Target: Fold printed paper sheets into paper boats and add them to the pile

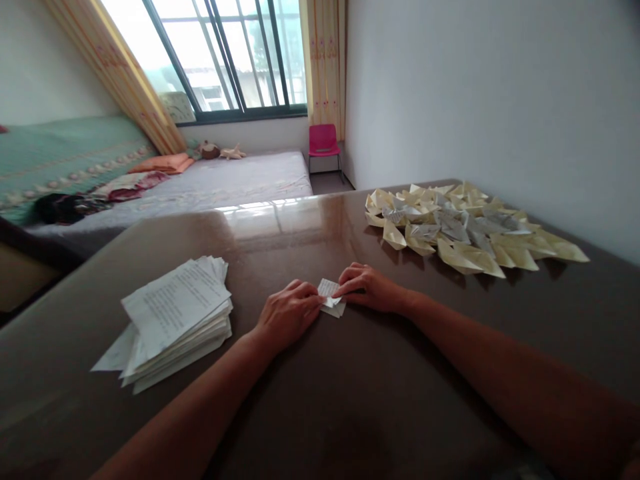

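A small folded piece of printed paper (pixel 329 288) lies on the brown table (pixel 280 247), between my two hands. My left hand (pixel 290 310) grips its left edge, fingers together and partly hiding it. From the other side, my right hand (pixel 367 287) pinches the paper with its fingertips at the right and middle. A raised white fold shows between the fingertips. To the left of my left hand stands a stack of printed paper sheets (pixel 175 307), its edges uneven. Beyond my right hand sit several folded paper boats (pixel 450 227), cream and white, crowded close together.
A white wall (pixel 490 93) runs along the table's right side. Behind the table are a bed (pixel 250 177) with clothes and pillows, a pink chair (pixel 323 141) and a window (pixel 225 60) with curtains.
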Motion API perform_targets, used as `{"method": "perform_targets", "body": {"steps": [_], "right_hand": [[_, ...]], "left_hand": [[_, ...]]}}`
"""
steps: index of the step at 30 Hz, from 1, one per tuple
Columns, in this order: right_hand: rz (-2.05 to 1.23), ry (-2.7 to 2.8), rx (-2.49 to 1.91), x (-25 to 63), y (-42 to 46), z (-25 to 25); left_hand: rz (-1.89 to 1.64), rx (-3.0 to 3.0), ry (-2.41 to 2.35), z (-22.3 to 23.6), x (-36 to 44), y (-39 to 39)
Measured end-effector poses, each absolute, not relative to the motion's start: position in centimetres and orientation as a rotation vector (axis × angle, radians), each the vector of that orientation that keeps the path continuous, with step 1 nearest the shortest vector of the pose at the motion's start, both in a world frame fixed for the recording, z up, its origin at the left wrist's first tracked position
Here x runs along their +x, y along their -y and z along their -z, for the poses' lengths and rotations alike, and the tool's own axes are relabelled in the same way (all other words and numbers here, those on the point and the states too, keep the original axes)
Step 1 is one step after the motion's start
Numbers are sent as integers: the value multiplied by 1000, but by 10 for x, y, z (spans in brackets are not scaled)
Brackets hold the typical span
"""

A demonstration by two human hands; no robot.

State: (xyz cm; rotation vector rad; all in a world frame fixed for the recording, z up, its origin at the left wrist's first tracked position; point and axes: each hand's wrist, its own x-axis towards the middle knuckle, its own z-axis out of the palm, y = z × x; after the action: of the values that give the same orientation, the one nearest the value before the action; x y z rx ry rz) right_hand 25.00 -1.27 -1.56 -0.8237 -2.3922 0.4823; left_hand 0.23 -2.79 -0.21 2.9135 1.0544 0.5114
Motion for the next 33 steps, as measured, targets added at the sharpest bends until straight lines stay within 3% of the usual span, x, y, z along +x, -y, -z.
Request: {"method": "perform_targets", "body": {"steps": [13,33], "right_hand": [[-456,2154,-1261,229,16,19],[-387,2205,-1298,224,12,16]], "left_hand": [[-695,2366,-1378,10,7,19],[-498,2531,-1481,1,21,26]]}}
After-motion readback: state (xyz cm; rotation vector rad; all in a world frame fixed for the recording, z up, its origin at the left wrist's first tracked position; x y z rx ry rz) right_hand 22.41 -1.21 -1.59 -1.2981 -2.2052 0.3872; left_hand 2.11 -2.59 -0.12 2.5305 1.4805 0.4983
